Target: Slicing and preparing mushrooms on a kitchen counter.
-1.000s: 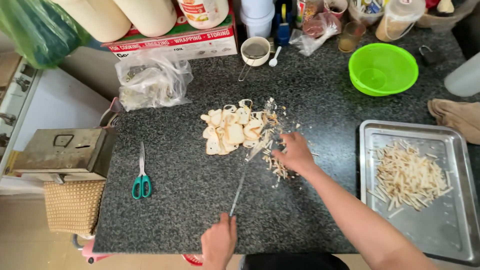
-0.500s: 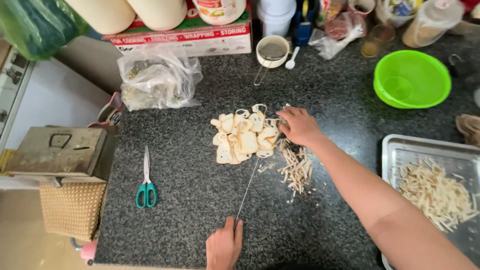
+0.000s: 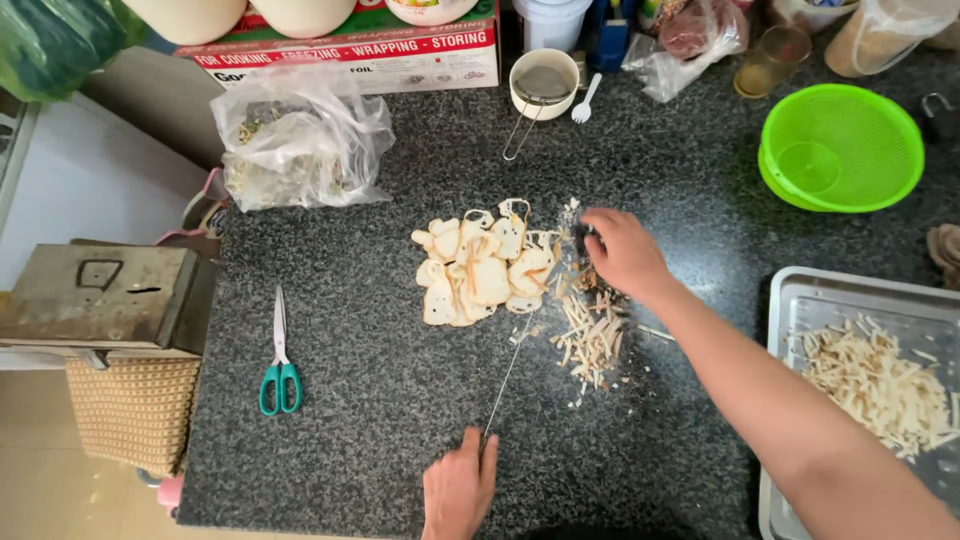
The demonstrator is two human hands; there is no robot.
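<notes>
My left hand (image 3: 457, 488) grips the handle of a long knife (image 3: 508, 372) near the counter's front edge; its thin blade runs up toward a pile of pale flat slices (image 3: 480, 268) in the middle of the dark granite counter (image 3: 380, 400). My right hand (image 3: 620, 250) rests fingers-down at the right side of that pile, on the cut pieces. Just below it lies a small heap of thin cut strips (image 3: 592, 335).
A metal tray (image 3: 800, 300) with more cut strips sits at the right. A green colander (image 3: 838, 148) stands at the back right, green-handled scissors (image 3: 280, 352) at the left, a plastic bag (image 3: 300, 135) and a foil box (image 3: 360, 50) at the back, a cup with strainer (image 3: 542, 80) beside them.
My right hand has shifted from the near side of the slices up to their right edge, leaving cut strips below it. The view has shifted; my left hand keeps the knife.
</notes>
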